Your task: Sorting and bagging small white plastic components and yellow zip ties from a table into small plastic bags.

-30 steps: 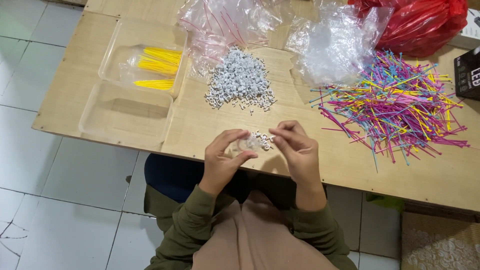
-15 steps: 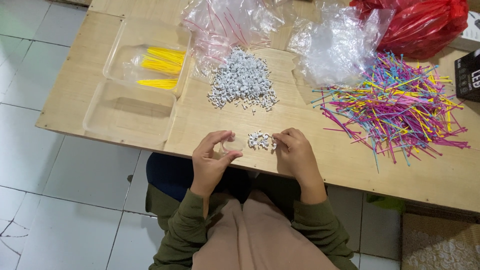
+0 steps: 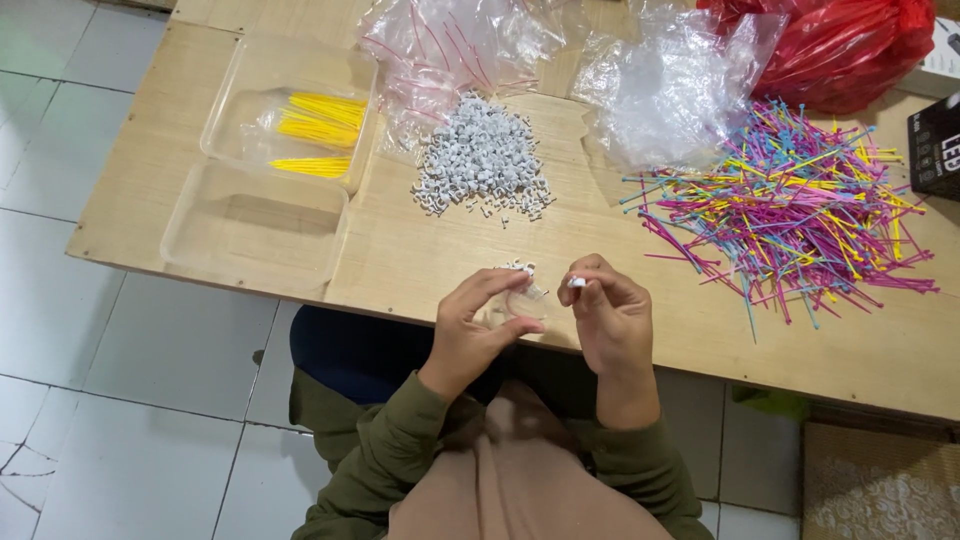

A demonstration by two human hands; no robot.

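Small clear bag (image 3: pixel 508 306) held at the table's (image 3: pixel 400 250) near edge, pinched between left hand (image 3: pixel 470 325) thumb and fingers; its long axis cannot be told. Right hand (image 3: pixel 608 310) fingertips pinch one white clip (image 3: pixel 576 283) beside the bag. Half a second earlier both hands rested lower, right fingers on the small clip pile (image 3: pixel 518 267).

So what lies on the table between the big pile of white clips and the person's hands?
Head view: mostly bare wood, with a few loose white clips just above the left hand and right hand.
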